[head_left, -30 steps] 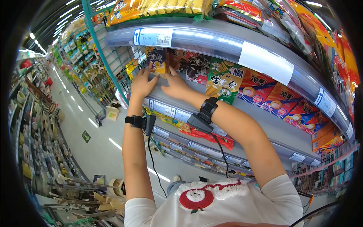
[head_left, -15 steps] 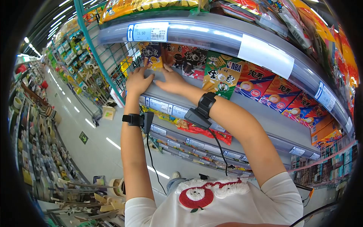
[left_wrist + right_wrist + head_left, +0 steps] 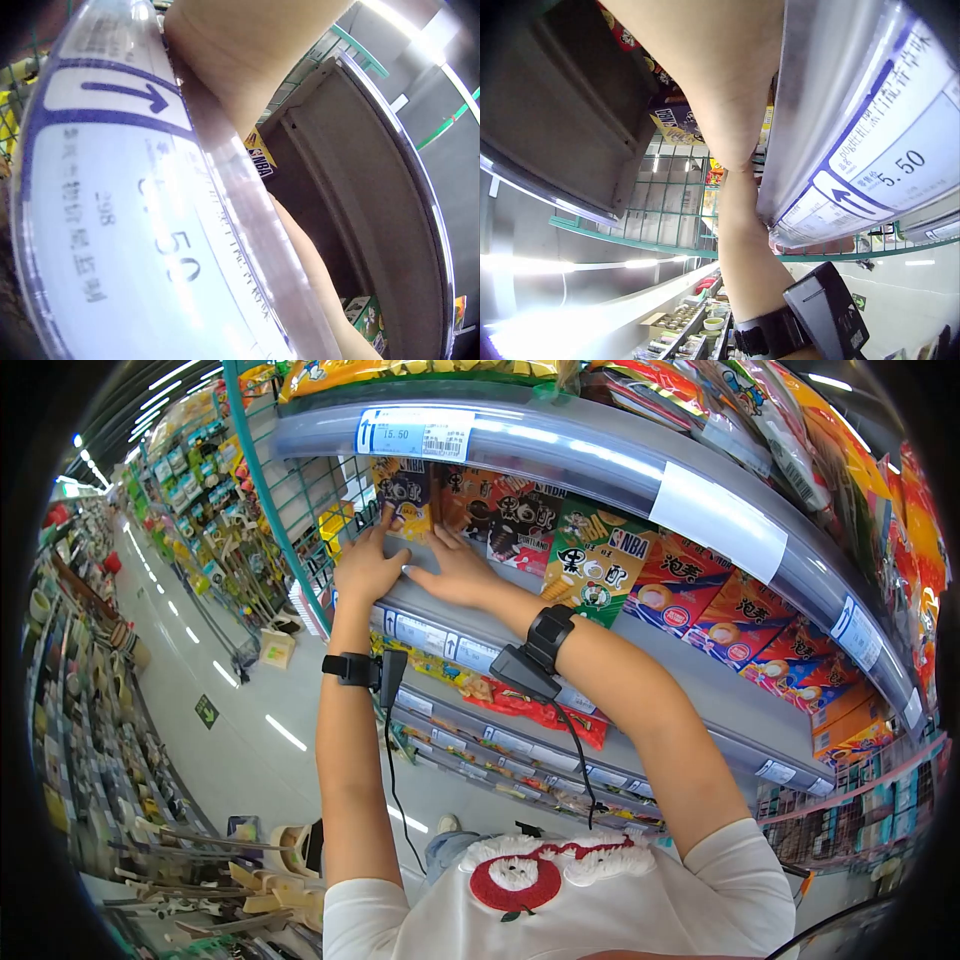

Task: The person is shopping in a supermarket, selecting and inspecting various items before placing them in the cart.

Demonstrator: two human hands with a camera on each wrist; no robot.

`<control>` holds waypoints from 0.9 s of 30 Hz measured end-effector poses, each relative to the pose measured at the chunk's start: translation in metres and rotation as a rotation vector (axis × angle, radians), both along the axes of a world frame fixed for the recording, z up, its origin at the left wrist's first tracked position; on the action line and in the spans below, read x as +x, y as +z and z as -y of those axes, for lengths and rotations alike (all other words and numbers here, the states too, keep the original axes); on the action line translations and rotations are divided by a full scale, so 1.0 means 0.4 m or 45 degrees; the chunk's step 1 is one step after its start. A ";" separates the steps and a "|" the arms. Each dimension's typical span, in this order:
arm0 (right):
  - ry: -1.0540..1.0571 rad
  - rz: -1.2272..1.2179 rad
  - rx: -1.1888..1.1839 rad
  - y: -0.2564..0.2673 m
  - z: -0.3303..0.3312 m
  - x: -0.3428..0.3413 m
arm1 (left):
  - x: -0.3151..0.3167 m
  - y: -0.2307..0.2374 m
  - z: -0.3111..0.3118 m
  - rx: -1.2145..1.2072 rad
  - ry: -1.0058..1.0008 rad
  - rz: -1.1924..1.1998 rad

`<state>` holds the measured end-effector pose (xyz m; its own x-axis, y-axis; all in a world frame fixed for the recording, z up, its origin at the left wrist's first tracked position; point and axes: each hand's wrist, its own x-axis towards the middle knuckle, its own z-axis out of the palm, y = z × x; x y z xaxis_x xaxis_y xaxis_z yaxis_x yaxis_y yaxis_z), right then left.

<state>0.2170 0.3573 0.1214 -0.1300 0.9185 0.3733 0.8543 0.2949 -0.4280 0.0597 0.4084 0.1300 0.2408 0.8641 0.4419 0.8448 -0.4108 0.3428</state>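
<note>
A purple-and-yellow snack box (image 3: 403, 492) marked NBA stands at the left end of the shelf. My left hand (image 3: 368, 570) reaches over the shelf edge, its fingers extended to the lower left front of that box. Beside it, my right hand (image 3: 462, 572) has its fingers stretched toward the box's lower right side. The two thumbs nearly meet in front. In the left wrist view, a corner of the purple-and-yellow box (image 3: 260, 159) shows past the hand; the fingertips are hidden. The right wrist view shows the same box (image 3: 676, 121) behind my right hand (image 3: 716, 82).
A brown box (image 3: 465, 500), a black-and-red box (image 3: 522, 525) and a green NBA box (image 3: 597, 565) stand to the right, then several red-and-blue boxes (image 3: 672, 585). Above runs a shelf edge with a price label (image 3: 415, 434). Green wire mesh (image 3: 305, 510) bounds the left end.
Both hands stay at the purple-and-yellow box. The thumbs have come closer together, and the right fingers lie straighter toward the box. The head view has shifted slightly.
</note>
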 end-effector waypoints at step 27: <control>0.135 0.229 0.021 0.123 0.067 -0.037 | -0.011 0.004 0.011 0.080 -0.018 0.050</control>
